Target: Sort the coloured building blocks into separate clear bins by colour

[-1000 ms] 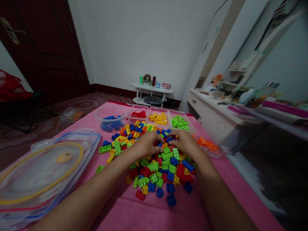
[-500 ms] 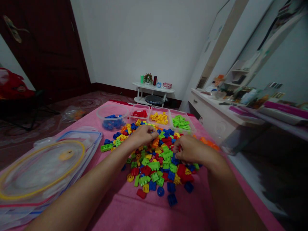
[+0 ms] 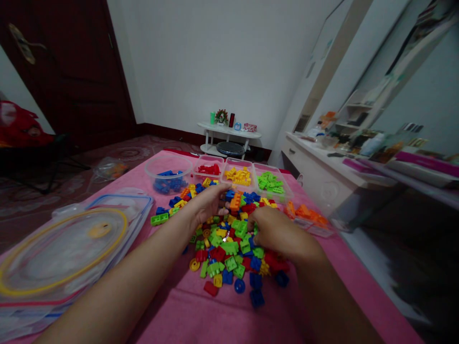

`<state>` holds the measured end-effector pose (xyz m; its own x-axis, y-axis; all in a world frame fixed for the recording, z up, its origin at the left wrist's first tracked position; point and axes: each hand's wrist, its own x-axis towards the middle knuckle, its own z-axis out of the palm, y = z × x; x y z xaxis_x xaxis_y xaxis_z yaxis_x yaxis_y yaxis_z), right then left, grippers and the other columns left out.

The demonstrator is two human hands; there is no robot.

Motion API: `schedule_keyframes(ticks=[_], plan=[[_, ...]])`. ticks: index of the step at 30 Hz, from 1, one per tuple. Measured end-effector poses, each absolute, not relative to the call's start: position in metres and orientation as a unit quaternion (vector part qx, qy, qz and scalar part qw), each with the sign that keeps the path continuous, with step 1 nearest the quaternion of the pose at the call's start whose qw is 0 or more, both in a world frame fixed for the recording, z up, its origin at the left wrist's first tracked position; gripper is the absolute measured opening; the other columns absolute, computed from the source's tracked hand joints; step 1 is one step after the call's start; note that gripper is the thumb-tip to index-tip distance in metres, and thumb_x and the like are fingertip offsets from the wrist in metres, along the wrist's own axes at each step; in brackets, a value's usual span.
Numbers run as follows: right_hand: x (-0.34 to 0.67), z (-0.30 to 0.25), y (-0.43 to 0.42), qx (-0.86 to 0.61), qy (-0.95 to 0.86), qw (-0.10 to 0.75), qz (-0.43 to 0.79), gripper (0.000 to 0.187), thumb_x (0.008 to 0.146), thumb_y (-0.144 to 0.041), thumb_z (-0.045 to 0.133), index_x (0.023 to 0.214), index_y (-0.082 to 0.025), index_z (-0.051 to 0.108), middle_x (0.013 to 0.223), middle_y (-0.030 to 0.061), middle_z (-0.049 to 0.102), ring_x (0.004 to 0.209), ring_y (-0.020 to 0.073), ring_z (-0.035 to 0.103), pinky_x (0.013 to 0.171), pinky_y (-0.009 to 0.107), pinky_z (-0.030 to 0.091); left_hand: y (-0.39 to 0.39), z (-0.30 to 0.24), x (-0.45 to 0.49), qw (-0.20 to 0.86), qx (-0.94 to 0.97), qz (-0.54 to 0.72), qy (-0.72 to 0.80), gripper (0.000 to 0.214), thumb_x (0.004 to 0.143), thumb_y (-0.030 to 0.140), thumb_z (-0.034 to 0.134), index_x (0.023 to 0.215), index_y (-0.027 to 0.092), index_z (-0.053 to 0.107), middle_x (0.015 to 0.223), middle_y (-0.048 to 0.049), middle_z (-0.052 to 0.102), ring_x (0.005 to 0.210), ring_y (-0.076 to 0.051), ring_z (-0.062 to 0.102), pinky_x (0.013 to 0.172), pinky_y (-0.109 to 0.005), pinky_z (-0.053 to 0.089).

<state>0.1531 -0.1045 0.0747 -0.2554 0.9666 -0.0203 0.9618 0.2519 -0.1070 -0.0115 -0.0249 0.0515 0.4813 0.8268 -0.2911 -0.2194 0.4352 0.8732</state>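
Note:
My left hand [image 3: 210,203] is over the far middle of a heap of mixed toy building bricks [image 3: 231,248]. Its fingers are curled around an orange building brick [image 3: 235,201], which stands on end at the fingertips. A blue brick shows close by those fingers. My right hand [image 3: 274,228] reaches into the right side of the heap, back upward and fingers bent closed. Green bricks [image 3: 242,228] lie at its fingertips; what it grips, if anything, is hidden.
Behind the heap are a round tub of blue bricks [image 3: 168,182] and clear boxes of red [image 3: 210,169], yellow [image 3: 238,176] and green pieces [image 3: 270,182]. A box of orange bricks [image 3: 309,217] sits right. Stacked lids [image 3: 68,253] lie left on the pink cloth [image 3: 201,315].
The orange brick has risen slightly with my left hand, whose fingers have turned. My right hand has shifted left and uncovered the box of orange bricks.

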Motion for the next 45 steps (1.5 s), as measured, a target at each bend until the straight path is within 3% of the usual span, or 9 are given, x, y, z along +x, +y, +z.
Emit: schedule_keyframes(ticks=[8,14,17,23,26,32,36,40,45], plan=[[0.145,0.084,-0.103,-0.629,-0.775,-0.052,0.031,0.015,0.064,-0.008,0.059,0.07,-0.018,0.069,0.072,0.0062,0.068,0.066,0.0174,0.059,0.051,0.026,0.027,-0.026,0.052,-0.012,0.74,0.424,0.366,0.371,0.008,0.08,0.022,0.06,0.08,0.013,0.06,0.056,0.0024,0.056,0.042,-0.005,0.049,0.036,-0.012,0.037],[0.154,0.087,-0.092,-0.635,-0.761,0.132,0.003,0.015,0.072,-0.017,0.057,0.075,-0.02,0.07,0.07,0.0027,0.066,0.064,0.0151,0.056,0.057,0.026,0.033,-0.023,0.05,-0.009,0.739,0.409,0.373,0.384,0.011,0.083,0.017,0.05,0.083,0.013,0.06,0.064,-0.0006,0.061,0.048,-0.007,0.055,0.042,-0.016,0.044],[0.15,0.087,-0.09,-0.594,-0.762,0.256,0.008,0.016,0.072,-0.015,0.057,0.078,-0.02,0.071,0.088,0.0047,0.067,0.082,0.0173,0.059,0.07,0.027,0.041,-0.025,0.05,-0.009,0.735,0.424,0.379,0.369,0.009,0.082,0.02,0.055,0.083,0.013,0.061,0.068,-0.0012,0.063,0.05,-0.007,0.056,0.045,-0.016,0.045],[0.138,0.083,-0.092,-0.499,-0.803,0.306,0.11,0.016,0.07,-0.011,0.06,0.074,-0.022,0.071,0.099,0.0043,0.066,0.095,0.0188,0.06,0.083,0.032,0.045,-0.025,0.045,-0.01,0.677,0.52,0.391,0.344,0.019,0.075,0.031,0.065,0.081,0.014,0.061,0.067,0.0012,0.059,0.056,-0.007,0.053,0.051,-0.017,0.043],[0.137,0.081,-0.091,-0.494,-0.802,0.32,0.104,0.018,0.07,-0.008,0.059,0.071,-0.021,0.071,0.093,0.0039,0.068,0.087,0.0179,0.061,0.08,0.032,0.047,-0.022,0.041,-0.011,0.579,0.615,0.386,0.371,0.017,0.075,0.03,0.062,0.08,0.014,0.061,0.07,-0.0002,0.059,0.059,-0.009,0.054,0.055,-0.02,0.043],[0.143,0.079,-0.087,-0.534,-0.781,0.321,0.042,0.015,0.07,-0.011,0.06,0.071,-0.022,0.071,0.097,0.0043,0.067,0.088,0.0186,0.061,0.082,0.033,0.046,-0.025,0.043,-0.012,0.181,0.771,0.426,0.437,0.009,0.074,0.02,0.058,0.08,0.017,0.065,0.083,-0.004,0.064,0.082,-0.018,0.056,0.077,-0.031,0.043],[0.145,0.079,-0.087,-0.576,-0.752,0.32,-0.026,0.012,0.072,-0.018,0.061,0.076,-0.022,0.072,0.113,0.0078,0.06,0.1,0.023,0.058,0.085,0.036,0.045,-0.032,0.051,-0.008,0.388,0.695,0.408,0.448,0.02,0.084,0.029,0.047,0.077,0.016,0.061,0.072,-0.0025,0.059,0.067,-0.015,0.056,0.059,-0.025,0.044],[0.142,0.078,-0.086,-0.583,-0.743,0.328,0.0,0.018,0.076,-0.019,0.056,0.084,-0.022,0.071,0.083,0.0035,0.068,0.073,0.0177,0.062,0.067,0.03,0.046,-0.036,0.056,-0.004,0.693,0.49,0.34,0.405,0.036,0.088,0.047,0.041,0.085,0.016,0.059,0.072,-0.0028,0.057,0.054,-0.01,0.052,0.043,-0.018,0.035],[0.137,0.074,-0.084,-0.553,-0.753,0.353,0.042,0.027,0.078,-0.017,0.053,0.099,-0.022,0.069,0.084,0.0021,0.071,0.069,0.0164,0.064,0.065,0.028,0.047,-0.04,0.05,-0.003,0.816,0.41,0.284,0.292,0.041,0.088,0.05,0.044,0.084,0.013,0.062,0.076,-0.0054,0.057,0.055,-0.008,0.052,0.038,-0.013,0.029]])
